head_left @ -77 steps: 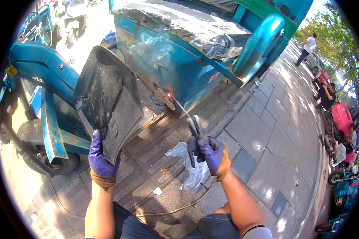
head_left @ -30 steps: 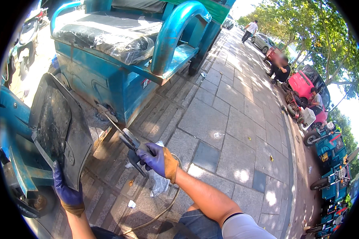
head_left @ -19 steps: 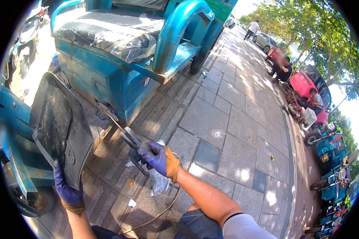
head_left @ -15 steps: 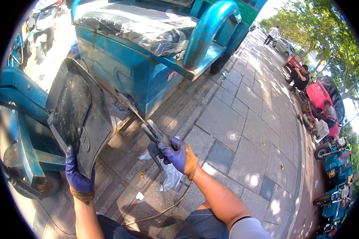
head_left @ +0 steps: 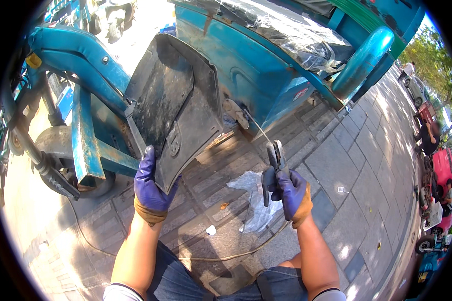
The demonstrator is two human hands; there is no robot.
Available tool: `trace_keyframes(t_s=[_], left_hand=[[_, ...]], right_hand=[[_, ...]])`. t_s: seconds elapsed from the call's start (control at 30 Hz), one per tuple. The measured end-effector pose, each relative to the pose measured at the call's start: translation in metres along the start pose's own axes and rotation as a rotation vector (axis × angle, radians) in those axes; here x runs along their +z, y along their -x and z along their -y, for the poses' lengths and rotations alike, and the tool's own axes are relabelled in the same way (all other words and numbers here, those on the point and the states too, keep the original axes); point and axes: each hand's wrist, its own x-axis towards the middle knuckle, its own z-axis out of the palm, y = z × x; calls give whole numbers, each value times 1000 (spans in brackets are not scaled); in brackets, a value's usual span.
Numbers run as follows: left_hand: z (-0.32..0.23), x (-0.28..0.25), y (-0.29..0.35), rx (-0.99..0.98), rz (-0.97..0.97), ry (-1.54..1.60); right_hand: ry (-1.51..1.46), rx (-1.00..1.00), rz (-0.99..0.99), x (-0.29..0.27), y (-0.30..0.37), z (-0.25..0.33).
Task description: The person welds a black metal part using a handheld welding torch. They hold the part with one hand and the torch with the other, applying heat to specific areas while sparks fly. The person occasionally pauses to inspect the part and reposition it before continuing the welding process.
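Observation:
My left hand, in a purple glove, grips the lower edge of a black welding shield panel and holds it upright against the blue three-wheeled cart. In a purple and tan glove, my right hand is closed on a welding electrode holder. A thin rod runs from the holder's jaws up and to the left, with its tip at a bracket on the cart's lower body, right of the shield.
A clear plastic bag lies on the paved walkway between my hands. A cable trails across the bricks near my knees. The cart's wheel is at left. Parked scooters and people stand at the right edge.
The view has swung left, so the shield and cart frame sit more central. My right hand has stayed shut on the holder, its rod now nearer the cart's lower body.

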Motion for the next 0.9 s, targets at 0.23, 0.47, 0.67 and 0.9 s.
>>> trace_keyframes(t_s=[0.23,0.47,0.67,0.9], left_hand=[[0,-8,-3,13,13,-55],[5,-11,6,41,269,-390],[16,-11,18,28,341,-935],[17,-14,14,28,347,-949]], right_hand=[[-1,-15,0,3,-1,4],[89,-177,-97,-2,-3,-20],[469,-570,-161,-25,-29,-103],[598,-580,-177,-41,-46,-154]])
